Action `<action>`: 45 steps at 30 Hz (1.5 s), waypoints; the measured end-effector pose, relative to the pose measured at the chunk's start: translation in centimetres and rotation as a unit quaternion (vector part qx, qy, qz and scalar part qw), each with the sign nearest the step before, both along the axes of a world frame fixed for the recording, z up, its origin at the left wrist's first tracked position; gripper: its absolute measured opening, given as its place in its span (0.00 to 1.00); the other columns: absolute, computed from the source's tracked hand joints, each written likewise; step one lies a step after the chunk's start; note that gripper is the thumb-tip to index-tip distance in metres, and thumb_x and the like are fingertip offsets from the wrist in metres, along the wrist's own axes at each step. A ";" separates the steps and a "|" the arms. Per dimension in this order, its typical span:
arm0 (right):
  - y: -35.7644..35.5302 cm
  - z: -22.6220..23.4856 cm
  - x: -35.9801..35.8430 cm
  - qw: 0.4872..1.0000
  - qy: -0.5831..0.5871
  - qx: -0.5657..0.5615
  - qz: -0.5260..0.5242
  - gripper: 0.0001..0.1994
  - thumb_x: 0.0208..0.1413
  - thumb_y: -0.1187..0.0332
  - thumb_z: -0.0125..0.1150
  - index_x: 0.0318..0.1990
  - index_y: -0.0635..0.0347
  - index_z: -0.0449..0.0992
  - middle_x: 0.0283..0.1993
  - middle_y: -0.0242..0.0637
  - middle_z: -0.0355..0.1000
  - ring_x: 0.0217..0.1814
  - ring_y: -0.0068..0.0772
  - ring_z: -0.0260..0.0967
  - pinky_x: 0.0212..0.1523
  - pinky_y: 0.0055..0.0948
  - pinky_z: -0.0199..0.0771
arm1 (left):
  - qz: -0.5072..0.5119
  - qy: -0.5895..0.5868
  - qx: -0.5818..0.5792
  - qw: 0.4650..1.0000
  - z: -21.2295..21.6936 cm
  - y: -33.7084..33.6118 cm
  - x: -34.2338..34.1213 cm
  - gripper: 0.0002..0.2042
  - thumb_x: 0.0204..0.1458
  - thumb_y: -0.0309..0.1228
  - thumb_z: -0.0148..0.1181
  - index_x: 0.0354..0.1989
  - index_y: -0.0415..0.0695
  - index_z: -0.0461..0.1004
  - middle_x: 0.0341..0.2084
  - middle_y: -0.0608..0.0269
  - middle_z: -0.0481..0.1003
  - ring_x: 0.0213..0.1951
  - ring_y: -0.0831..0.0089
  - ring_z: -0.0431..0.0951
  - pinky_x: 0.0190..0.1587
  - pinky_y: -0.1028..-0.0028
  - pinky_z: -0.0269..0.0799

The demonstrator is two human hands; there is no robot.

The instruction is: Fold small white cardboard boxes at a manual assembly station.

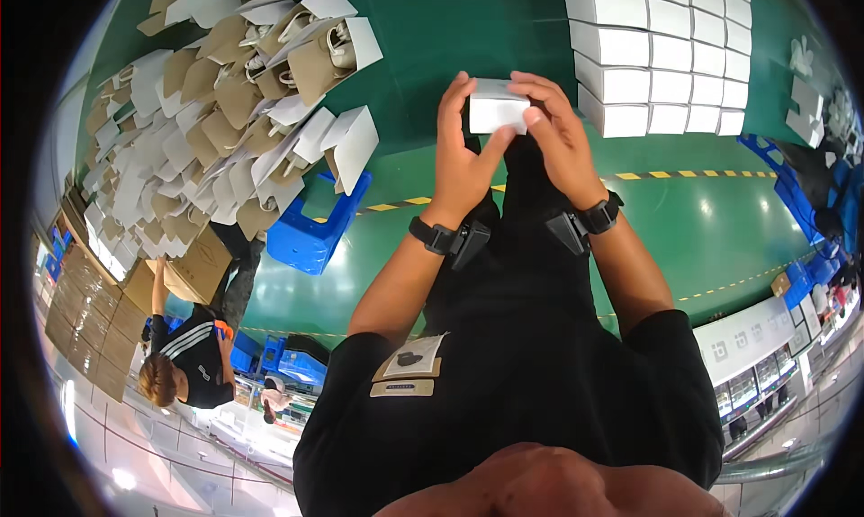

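Between my two hands is a small white box (497, 116), held above the near edge of the green table (459, 31). My left hand (461, 152) grips its left side, with the thumb at the lower front. From the right, my right hand (565, 134) holds the box with its fingers over the top and its thumb at the front. The box looks closed, and its far side is hidden. To the left lie many open white boxes (225, 125) with brown inner flaps. In some of them a white cable (341, 47) shows.
Closed white boxes (661, 58) stand in tight rows at the right of the table. A blue plastic stool (310, 233) is on the floor at left. Beyond it, another person (202, 364) reaches to a brown carton (200, 267). Yellow-black tape (666, 174) marks the floor.
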State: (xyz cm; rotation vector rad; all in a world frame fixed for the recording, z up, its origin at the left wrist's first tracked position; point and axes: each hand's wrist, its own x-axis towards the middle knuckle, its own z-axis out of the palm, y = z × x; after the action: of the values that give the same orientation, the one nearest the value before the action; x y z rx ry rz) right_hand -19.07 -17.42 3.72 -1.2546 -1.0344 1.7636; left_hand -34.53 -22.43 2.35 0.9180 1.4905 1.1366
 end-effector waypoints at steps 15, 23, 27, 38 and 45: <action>5.8 5.0 0.9 0.930 -0.254 0.265 -0.012 0.15 0.69 0.72 0.56 0.59 0.67 0.73 0.60 0.42 0.73 0.58 0.29 0.74 0.58 0.32 0.76 | 0.154 -0.129 0.044 0.979 -1.2 11.0 6.3 0.31 0.62 0.29 0.65 0.71 0.39 0.58 0.67 0.51 0.60 0.66 0.61 0.66 0.63 0.63 0.72; 18.5 5.6 -12.3 0.850 -0.355 0.388 -0.004 0.22 0.60 0.64 0.66 0.60 0.62 0.74 0.50 0.51 0.78 0.41 0.43 0.81 0.40 0.37 0.81 | 0.102 -0.108 0.079 0.986 -4.6 5.6 2.1 0.29 0.63 0.27 0.62 0.71 0.39 0.59 0.69 0.49 0.60 0.68 0.57 0.65 0.66 0.60 0.68; 22.9 0.7 -13.4 0.717 -0.536 0.421 0.149 0.23 0.58 0.64 0.66 0.60 0.60 0.73 0.38 0.50 0.81 0.31 0.49 0.79 0.34 0.42 0.79 | 0.135 -0.046 0.055 0.988 -2.6 3.7 0.0 0.28 0.63 0.26 0.61 0.70 0.39 0.60 0.69 0.49 0.61 0.68 0.55 0.66 0.66 0.59 0.67; 4.8 5.1 -5.8 0.983 -0.058 -0.174 0.023 0.25 0.59 0.72 0.58 0.65 0.63 0.66 0.32 0.31 0.75 0.25 0.21 0.67 0.24 0.22 0.69 | 0.020 0.202 0.083 0.976 0.1 2.4 -1.9 0.26 0.47 0.16 0.65 0.58 0.45 0.74 0.65 0.48 0.65 0.61 0.47 0.71 0.59 0.61 0.74; 7.6 5.4 -1.6 0.981 -0.120 0.096 0.121 0.22 0.63 0.70 0.57 0.65 0.61 0.69 0.43 0.34 0.75 0.35 0.20 0.70 0.39 0.20 0.71 | -0.035 0.236 0.158 0.958 -0.5 2.7 -6.2 0.15 0.45 0.17 0.63 0.43 0.44 0.78 0.58 0.55 0.74 0.59 0.53 0.74 0.57 0.60 0.74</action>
State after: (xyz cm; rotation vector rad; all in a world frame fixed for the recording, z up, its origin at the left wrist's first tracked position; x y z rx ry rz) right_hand -20.65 -9.86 9.14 -1.2841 -1.5149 1.6653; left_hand -40.73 -19.76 1.87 1.5350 1.6589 1.1755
